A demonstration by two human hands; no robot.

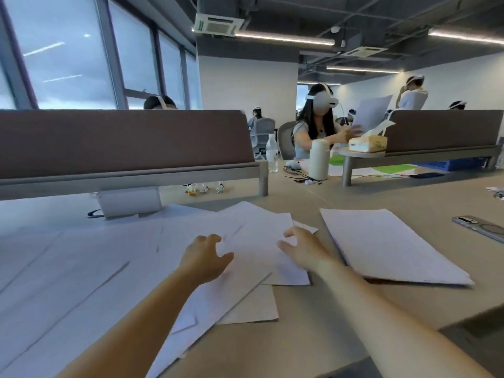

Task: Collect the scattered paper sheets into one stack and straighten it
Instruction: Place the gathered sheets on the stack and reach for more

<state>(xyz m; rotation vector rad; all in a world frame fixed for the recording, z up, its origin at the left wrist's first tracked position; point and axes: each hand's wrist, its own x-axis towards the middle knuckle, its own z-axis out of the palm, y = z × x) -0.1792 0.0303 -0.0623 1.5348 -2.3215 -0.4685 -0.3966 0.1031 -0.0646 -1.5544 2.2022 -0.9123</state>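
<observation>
white paper sheets [95,268] lie fanned and overlapping; the hands, left [204,257] and right [302,252], half-open, hold nothing.

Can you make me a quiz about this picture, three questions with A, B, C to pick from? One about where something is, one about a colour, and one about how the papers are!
1. Where is the phone?
A) on the table, right of the neat stack
B) on a chair
C) on the tissue box

2. What colour is the tall flask?
A) red
B) black
C) white

3. How do the loose sheets lie?
A) in one straight stack
B) spread out, overlapping crookedly
C) crumpled into balls

Answers:
1 A: it lies flat beyond the stack's right side.
2 C: its whole body is white.
3 B: their edges point different ways around the left hand and right hand.
</observation>
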